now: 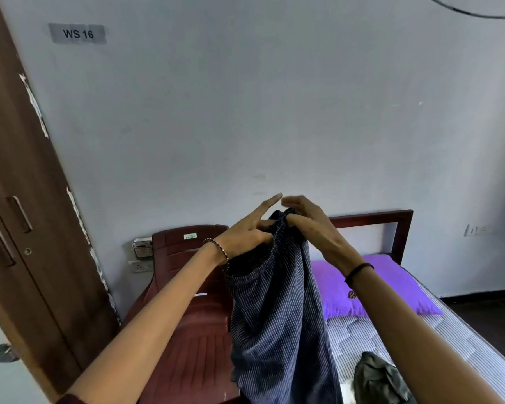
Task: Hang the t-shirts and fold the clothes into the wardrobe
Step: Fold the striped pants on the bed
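A dark blue garment with thin white stripes (277,310) hangs in the air in front of me, above the chair and the bed's edge. Both hands hold its top edge close together. My left hand (245,228) pinches the fabric with thumb and curled fingers while its index finger points up. My right hand (309,223) grips the bunched top edge from the right. The brown wardrobe (15,228) stands at the left with its doors closed. A crumpled olive-grey garment (379,380) lies on the bed at the lower right.
A maroon plastic chair (187,330) stands between the wardrobe and the bed, under the hanging garment. The bed (461,345) has a striped mattress, a purple pillow (370,287) and a dark wooden headboard (391,223). A wall socket (139,266) sits behind the chair.
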A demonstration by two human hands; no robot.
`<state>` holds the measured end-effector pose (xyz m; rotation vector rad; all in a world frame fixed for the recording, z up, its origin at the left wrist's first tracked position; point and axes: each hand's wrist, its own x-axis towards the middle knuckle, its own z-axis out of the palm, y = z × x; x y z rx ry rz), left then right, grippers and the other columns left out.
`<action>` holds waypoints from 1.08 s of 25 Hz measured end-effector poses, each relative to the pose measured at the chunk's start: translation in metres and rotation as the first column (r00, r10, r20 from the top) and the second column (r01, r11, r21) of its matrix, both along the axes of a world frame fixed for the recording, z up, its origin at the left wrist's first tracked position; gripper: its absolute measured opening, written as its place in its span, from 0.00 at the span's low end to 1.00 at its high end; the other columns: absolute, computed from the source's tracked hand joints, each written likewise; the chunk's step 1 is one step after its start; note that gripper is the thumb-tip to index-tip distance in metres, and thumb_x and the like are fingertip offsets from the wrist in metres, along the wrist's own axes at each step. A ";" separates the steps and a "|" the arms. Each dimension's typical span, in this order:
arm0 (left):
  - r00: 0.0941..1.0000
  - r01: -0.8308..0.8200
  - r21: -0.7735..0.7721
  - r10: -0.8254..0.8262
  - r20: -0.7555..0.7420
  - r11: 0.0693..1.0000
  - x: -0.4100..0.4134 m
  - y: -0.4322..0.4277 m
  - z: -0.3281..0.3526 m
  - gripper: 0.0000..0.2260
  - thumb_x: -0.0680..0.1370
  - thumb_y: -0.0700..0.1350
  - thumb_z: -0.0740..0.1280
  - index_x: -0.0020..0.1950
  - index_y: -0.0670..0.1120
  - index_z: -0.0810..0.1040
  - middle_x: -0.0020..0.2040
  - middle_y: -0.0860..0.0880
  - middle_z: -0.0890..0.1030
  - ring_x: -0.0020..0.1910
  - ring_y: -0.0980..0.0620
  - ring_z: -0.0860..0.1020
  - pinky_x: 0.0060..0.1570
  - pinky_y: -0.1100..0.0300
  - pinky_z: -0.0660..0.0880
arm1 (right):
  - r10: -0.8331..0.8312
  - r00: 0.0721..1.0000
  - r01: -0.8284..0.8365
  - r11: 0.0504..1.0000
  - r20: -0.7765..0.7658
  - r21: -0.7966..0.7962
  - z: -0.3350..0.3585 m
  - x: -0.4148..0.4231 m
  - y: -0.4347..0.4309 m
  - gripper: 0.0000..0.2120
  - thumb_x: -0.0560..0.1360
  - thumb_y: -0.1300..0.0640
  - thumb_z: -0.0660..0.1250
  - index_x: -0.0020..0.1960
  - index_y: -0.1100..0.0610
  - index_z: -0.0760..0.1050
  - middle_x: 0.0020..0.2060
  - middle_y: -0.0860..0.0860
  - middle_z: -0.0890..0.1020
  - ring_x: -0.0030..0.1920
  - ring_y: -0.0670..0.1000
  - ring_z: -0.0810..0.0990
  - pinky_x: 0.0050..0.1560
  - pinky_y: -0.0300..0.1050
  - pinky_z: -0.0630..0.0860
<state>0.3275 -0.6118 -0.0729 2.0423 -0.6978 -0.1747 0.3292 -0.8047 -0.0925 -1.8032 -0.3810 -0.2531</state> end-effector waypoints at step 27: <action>0.984 0.046 0.725 -0.155 0.084 0.688 0.033 0.029 -0.002 0.09 0.76 0.44 0.62 0.46 0.48 0.81 0.45 0.49 0.82 0.42 0.54 0.78 0.43 0.59 0.75 | -0.312 0.950 0.298 0.927 0.027 0.227 -0.039 0.014 -0.013 0.06 0.78 0.58 0.68 0.46 0.56 0.83 0.35 0.45 0.84 0.37 0.42 0.77 0.41 0.38 0.72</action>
